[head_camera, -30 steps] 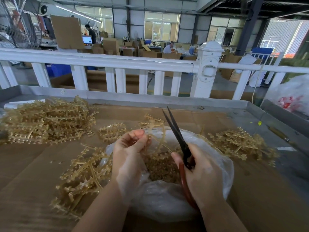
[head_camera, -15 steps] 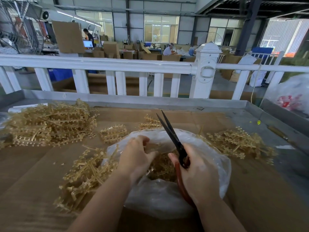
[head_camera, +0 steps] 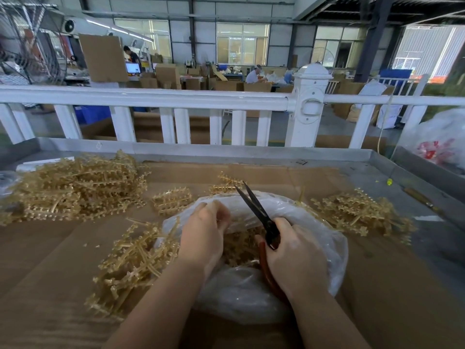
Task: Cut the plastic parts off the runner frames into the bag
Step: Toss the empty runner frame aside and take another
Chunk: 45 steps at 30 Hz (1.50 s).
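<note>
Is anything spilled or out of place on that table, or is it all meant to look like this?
Mostly it looks like ordinary work clutter. A few small pale bits lie loose on the cardboard left of the bag, outside it, and a tiny yellow piece sits alone on the grey tray at far right.

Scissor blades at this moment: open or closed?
Slightly open. The scissors in the right hand show two black tips parted in a narrow V above the bag.
</note>
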Each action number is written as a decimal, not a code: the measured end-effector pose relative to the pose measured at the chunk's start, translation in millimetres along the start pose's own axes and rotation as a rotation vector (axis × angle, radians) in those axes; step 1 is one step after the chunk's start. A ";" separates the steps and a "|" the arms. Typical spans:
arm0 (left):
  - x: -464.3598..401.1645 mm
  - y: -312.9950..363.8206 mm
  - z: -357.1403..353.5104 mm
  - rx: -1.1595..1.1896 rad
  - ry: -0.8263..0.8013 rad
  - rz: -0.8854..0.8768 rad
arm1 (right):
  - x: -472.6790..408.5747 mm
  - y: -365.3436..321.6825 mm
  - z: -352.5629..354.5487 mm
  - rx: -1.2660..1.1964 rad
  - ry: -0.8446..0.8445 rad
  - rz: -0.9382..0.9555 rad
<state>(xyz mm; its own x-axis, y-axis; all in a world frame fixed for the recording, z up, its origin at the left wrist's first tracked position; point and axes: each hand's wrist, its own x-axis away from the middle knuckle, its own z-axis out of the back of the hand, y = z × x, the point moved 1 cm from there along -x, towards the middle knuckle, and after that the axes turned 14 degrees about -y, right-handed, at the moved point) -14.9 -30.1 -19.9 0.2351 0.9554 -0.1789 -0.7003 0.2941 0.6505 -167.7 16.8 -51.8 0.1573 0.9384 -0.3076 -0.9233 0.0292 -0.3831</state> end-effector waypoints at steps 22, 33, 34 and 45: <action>-4.8 -44.0 80.6 -0.314 -0.303 0.189 | 2.8 -0.9 4.5 -0.037 -0.045 0.000; -24.6 -31.5 75.7 -0.368 -0.006 0.271 | 2.3 -0.8 2.0 -0.050 -0.034 0.003; -27.7 -30.1 73.0 -0.388 -0.028 0.264 | 2.2 -0.5 1.8 -0.051 -0.033 0.006; -48.4 -59.5 47.9 -0.625 -0.412 0.401 | 1.4 0.2 2.2 -0.040 -0.044 0.023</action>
<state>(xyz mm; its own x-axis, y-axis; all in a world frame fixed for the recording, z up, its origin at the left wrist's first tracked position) 47.6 -95.2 -14.6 0.0315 0.9398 0.3403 -0.9982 0.0124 0.0582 -168.4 18.8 -50.4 0.1199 0.9530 -0.2782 -0.9116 -0.0053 -0.4110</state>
